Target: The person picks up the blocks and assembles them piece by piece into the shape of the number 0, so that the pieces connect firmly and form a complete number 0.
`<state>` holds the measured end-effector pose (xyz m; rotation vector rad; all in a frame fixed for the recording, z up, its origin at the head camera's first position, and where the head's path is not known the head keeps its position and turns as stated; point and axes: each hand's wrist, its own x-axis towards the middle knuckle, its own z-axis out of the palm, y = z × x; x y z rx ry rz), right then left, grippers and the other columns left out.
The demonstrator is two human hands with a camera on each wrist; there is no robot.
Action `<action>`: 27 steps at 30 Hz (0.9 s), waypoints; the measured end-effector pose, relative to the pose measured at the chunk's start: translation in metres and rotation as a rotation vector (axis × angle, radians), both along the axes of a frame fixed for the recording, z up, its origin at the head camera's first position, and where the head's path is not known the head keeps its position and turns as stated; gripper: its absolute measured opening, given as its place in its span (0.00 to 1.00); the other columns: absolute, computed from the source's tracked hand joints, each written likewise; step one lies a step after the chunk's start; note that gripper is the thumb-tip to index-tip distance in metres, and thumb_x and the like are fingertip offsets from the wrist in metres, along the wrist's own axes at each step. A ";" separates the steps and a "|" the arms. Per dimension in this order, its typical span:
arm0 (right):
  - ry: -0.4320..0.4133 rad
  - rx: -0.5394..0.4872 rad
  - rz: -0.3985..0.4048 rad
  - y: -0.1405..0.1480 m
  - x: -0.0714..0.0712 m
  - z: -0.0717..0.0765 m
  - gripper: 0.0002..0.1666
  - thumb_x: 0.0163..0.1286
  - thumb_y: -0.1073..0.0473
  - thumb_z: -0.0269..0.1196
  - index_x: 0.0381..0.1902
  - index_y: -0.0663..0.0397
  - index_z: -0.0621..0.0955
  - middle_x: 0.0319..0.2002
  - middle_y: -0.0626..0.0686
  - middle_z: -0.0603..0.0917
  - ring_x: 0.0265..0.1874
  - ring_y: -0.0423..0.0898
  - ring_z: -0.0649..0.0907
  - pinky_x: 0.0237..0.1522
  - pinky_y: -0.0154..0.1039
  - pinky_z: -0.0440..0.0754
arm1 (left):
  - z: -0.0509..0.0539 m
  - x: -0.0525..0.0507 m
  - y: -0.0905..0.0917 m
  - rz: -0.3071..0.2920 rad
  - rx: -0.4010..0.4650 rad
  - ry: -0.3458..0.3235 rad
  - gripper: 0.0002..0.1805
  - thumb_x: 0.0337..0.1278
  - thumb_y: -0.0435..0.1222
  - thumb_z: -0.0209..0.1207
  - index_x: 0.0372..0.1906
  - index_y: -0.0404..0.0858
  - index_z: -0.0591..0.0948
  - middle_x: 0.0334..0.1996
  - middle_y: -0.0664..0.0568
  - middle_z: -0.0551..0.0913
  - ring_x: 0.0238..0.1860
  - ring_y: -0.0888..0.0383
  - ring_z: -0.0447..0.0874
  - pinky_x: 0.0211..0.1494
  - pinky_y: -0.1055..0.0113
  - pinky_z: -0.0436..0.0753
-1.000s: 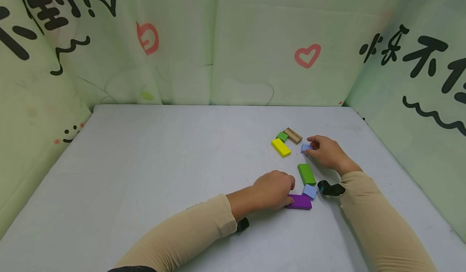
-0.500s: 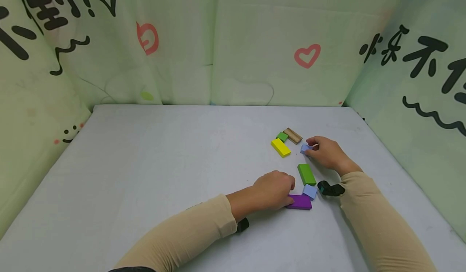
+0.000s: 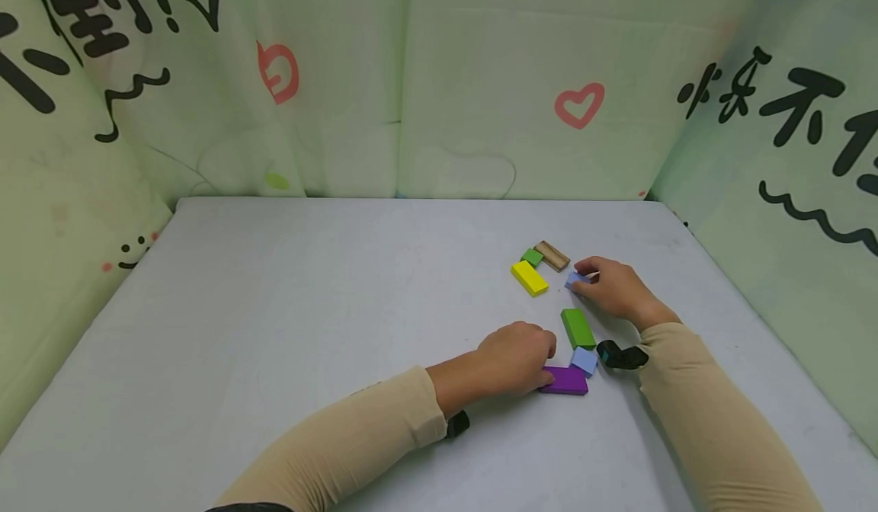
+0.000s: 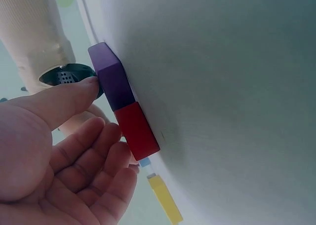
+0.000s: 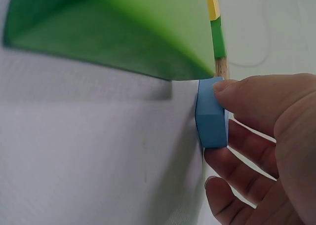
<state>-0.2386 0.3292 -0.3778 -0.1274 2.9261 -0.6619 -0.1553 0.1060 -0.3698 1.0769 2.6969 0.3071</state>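
My left hand (image 3: 516,356) is low over the table, its thumb tip touching a purple block (image 3: 565,381). In the left wrist view the thumb lies against the purple block (image 4: 113,79), and loosely curled fingers sit close beside a red block (image 4: 138,131) that adjoins it; whether they touch it is unclear. The head view hides the red block. Thumb and fingers of my right hand (image 3: 617,287) pinch a light blue block (image 5: 212,114). Between the hands stand a green block (image 3: 578,329) and another light blue block (image 3: 584,361), beside the purple one.
Beyond the right hand lie a brown wooden block (image 3: 552,255), a small green block (image 3: 531,257) and a yellow block (image 3: 529,278), close together. The white table (image 3: 309,291) is bounded by printed green curtains (image 3: 473,100) at the back and sides.
The right hand has shifted very slightly left with the light blue block. The left hand and the other blocks stay put.
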 end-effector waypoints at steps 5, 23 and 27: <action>0.003 0.009 0.011 0.000 0.000 -0.001 0.28 0.74 0.56 0.59 0.64 0.70 0.72 0.58 0.70 0.76 0.55 0.66 0.77 0.57 0.60 0.75 | 0.000 0.000 0.000 -0.005 -0.002 0.002 0.15 0.60 0.47 0.69 0.48 0.46 0.84 0.36 0.62 0.83 0.35 0.66 0.76 0.38 0.78 0.75; -0.010 0.053 0.015 0.001 0.003 0.002 0.27 0.72 0.57 0.55 0.63 0.69 0.75 0.57 0.71 0.77 0.51 0.65 0.77 0.54 0.61 0.76 | -0.001 0.000 0.001 -0.003 0.000 -0.006 0.16 0.59 0.48 0.69 0.48 0.46 0.84 0.36 0.62 0.84 0.34 0.67 0.76 0.37 0.78 0.75; -0.015 0.057 0.019 0.000 0.003 0.002 0.28 0.71 0.58 0.54 0.64 0.70 0.74 0.58 0.71 0.76 0.51 0.65 0.77 0.55 0.61 0.75 | -0.001 0.000 0.001 0.003 0.000 -0.014 0.16 0.59 0.48 0.69 0.48 0.46 0.85 0.36 0.62 0.83 0.34 0.67 0.75 0.37 0.78 0.75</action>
